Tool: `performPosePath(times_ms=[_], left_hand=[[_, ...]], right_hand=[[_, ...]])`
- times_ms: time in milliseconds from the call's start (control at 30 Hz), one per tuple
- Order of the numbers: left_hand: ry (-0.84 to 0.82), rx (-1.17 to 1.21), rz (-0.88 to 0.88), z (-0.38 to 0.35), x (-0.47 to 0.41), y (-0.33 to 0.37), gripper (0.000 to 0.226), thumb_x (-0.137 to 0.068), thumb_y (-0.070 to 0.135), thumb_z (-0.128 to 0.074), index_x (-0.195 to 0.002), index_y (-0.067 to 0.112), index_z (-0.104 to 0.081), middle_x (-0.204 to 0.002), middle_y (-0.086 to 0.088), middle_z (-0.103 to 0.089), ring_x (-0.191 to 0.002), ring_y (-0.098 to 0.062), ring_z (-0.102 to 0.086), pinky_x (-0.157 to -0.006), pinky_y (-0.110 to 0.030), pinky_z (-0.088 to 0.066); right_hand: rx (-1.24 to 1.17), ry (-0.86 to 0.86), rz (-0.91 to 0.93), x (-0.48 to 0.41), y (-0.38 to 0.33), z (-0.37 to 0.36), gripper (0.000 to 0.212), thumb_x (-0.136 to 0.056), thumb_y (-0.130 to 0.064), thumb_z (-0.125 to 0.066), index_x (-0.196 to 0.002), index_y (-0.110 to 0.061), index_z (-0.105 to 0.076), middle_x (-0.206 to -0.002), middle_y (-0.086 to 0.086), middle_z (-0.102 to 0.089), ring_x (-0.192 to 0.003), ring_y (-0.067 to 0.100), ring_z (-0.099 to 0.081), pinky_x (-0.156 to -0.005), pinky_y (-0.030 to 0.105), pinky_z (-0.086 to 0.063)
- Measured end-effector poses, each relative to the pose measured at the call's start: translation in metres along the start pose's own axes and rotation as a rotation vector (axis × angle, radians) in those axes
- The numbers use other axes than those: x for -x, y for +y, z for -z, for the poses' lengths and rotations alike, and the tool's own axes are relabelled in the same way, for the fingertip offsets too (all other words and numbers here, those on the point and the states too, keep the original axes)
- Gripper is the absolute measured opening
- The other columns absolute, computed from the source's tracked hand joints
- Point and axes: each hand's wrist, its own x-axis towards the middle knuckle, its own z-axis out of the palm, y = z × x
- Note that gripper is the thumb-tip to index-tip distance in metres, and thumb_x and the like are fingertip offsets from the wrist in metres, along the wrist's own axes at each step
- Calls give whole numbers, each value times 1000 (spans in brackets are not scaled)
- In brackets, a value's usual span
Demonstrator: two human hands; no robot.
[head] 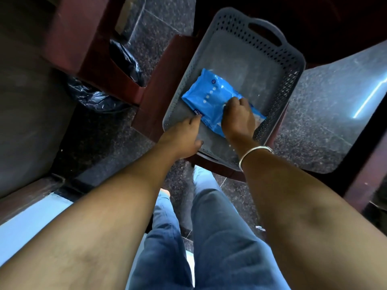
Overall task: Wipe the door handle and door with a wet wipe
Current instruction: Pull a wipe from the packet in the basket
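Note:
A blue pack of wet wipes (207, 95) lies flat in a grey perforated plastic basket (238, 32) that stands on a dark red stool. My right hand (237, 119) rests on the pack's near right part, fingers curled on its top. My left hand (183, 136) reaches over the basket's near left rim, fingertips touching the pack's near corner. Whether either hand pinches a wipe is hidden by the fingers. No door or door handle is in view.
A bin lined with a black bag (123, 59) stands to the left between dark red furniture (69, 38). The floor is dark speckled tile (326, 114). My legs in blue jeans (209, 237) are below. A metal bangle (254, 152) circles my right wrist.

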Motion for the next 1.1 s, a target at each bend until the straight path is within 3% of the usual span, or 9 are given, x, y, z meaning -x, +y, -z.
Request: performPosePath(times_ms=[133, 233, 300, 400, 500, 600, 800, 933, 1100], left_hand=[[37, 49, -12, 6, 11, 6, 77, -84, 33, -60, -143, 12, -15, -143, -17, -36, -124, -35, -42, -97, -45, -40], [61, 95, -15, 13, 20, 12, 77, -84, 32, -61, -142, 11, -16, -142, -20, -36, -125, -36, -41, -99, -48, -39], [91, 134, -4, 18, 28, 16, 76, -83, 31, -62, -142, 10, -18, -141, -21, -36, -125, -38, -41, -99, -48, -39], [171, 203, 25, 30, 47, 18, 78, -82, 28, -63, -142, 9, -17, -143, -21, -35, -126, -37, -40, -101, -44, -38], [263, 291, 44, 42, 77, 12, 79, -81, 23, -64, -142, 6, -17, -144, -24, -31, -129, -36, -37, -104, -44, -35], [319, 382, 106, 49, 107, 0, 84, -79, 24, -65, -144, 12, -14, -144, -22, -31, -131, -34, -35, -106, -42, -33], [560, 627, 147, 58, 192, -38, 70, -81, 30, -64, -139, 27, -25, -127, -14, -57, -111, -31, -55, -91, -36, -44], [739, 718, 234, 55, 258, -77, 59, -84, 38, -58, -135, 30, -30, -109, -11, -62, -93, -30, -61, -74, -31, -44], [993, 905, 405, 52, 350, -136, 47, -81, 30, -64, -124, 23, -45, -83, 3, -61, -77, -17, -58, -68, -28, -41]], right_hand=[[-359, 147, -147, 21, -3, 11, 21, -76, 9, -43, -94, 3, -53, -102, 24, -55, -97, 37, -49, -81, 40, -37], [-592, 201, -245, 30, -19, 23, 20, -77, 7, -42, -88, -5, -52, -72, 1, -55, -70, 21, -50, -63, 28, -35], [-718, 234, -275, 34, -33, 31, 22, -79, 6, -42, -88, -11, -53, -63, -14, -47, -58, 3, -45, -53, 16, -32], [-875, 189, -405, 34, -54, 41, 20, -90, -1, -44, -90, -19, -53, -71, -8, -55, -60, 8, -51, -56, 15, -39], [-1018, 17, -481, 41, -71, 51, 22, -88, 0, -47, -77, -17, -55, -83, 10, -61, -76, 24, -57, -69, 35, -46], [-1069, -229, -439, 64, -90, 62, 27, -86, 1, -46, -65, -14, -56, -75, 13, -58, -72, 25, -54, -66, 36, -43], [-1229, -624, -364, 138, -160, 67, 20, -93, -16, -48, -89, -4, -65, -84, 16, -67, -71, 26, -62, -70, 36, -48], [-1101, -813, -170, 183, -220, 69, 9, -89, -9, -55, -85, -12, -62, -71, 7, -69, -64, 21, -64, -57, 29, -53], [-897, -955, 50, 249, -301, 56, 15, -87, -3, -57, -84, -17, -62, -83, 7, -67, -74, 22, -64, -64, 36, -53]])
